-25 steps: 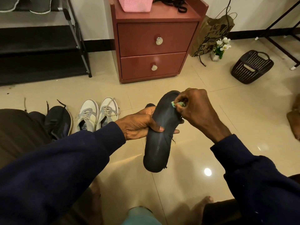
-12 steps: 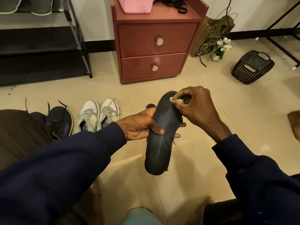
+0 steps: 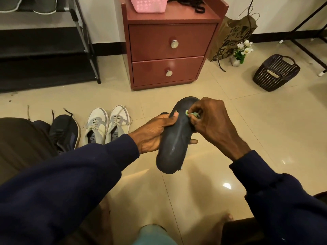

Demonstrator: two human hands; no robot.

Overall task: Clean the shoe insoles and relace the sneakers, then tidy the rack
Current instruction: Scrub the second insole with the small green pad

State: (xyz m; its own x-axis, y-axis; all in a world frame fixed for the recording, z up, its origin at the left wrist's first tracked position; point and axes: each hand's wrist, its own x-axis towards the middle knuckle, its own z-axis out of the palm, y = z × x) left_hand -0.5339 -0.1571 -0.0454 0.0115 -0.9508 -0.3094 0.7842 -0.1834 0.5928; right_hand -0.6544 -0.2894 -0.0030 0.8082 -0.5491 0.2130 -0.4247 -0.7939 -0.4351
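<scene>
A black insole [image 3: 174, 140] is held over the tiled floor, toe end pointing away from me. My left hand [image 3: 154, 133] grips it from the left side, thumb on its top face. My right hand [image 3: 215, 122] pinches a small green cloth [image 3: 191, 114] against the insole's upper part. A pair of white sneakers [image 3: 108, 124] with grey laces stands on the floor to the left. Beside them sits a black sneaker [image 3: 64, 129] with loose laces. The black shoe rack [image 3: 44, 55] is at the far left, shoes on its top shelf.
A red two-drawer cabinet [image 3: 169, 50] stands ahead with a pink basket [image 3: 147, 4] and black laces [image 3: 190, 3] on top. A paper bag [image 3: 231, 38], small flower pot [image 3: 241, 52] and black basket [image 3: 276, 73] lie to the right. My bare feet rest below.
My right hand with the green cloth has shifted slightly along the upper part of the insole, rubbing it. My left thumb moved up the insole's left edge.
</scene>
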